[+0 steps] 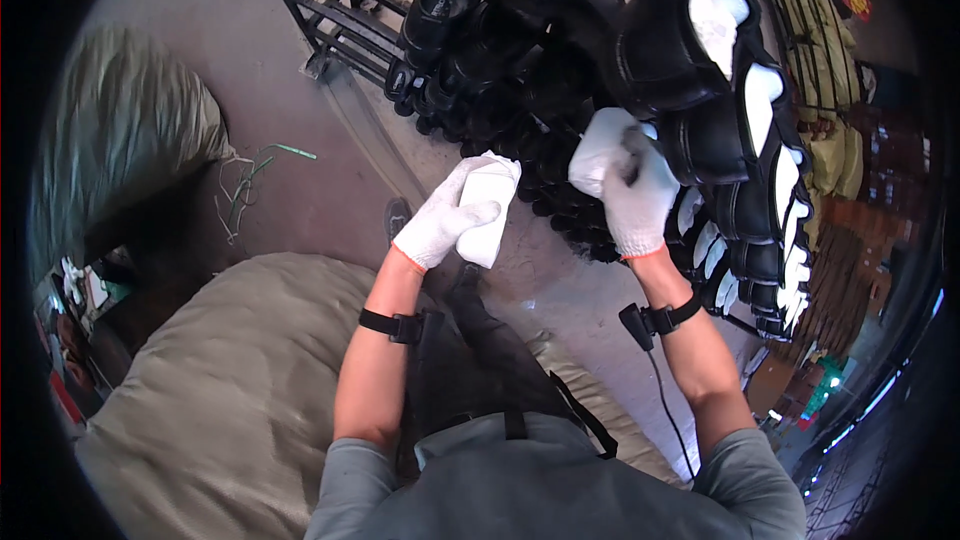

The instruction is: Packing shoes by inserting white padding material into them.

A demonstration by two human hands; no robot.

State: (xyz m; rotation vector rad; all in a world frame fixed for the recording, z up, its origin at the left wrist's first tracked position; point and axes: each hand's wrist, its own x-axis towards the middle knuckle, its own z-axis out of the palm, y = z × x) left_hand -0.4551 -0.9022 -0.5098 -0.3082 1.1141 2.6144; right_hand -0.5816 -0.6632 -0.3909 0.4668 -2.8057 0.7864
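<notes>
My left hand, in a white work glove, grips a stack of white flat sheets in front of my chest. A crumpled white wad is gripped in my gloved right hand, which is raised against a rack full of black boots. Many boots on the right side of the rack show white stuffing in their openings. Both wrists wear black straps, and a thin cable hangs from the right one.
A large grey-beige sack lies at my left, and another bulging sack sits farther left. A black metal frame stands behind the boots. Loose green strings lie on the concrete floor. Yellow sacks fill a rack at far right.
</notes>
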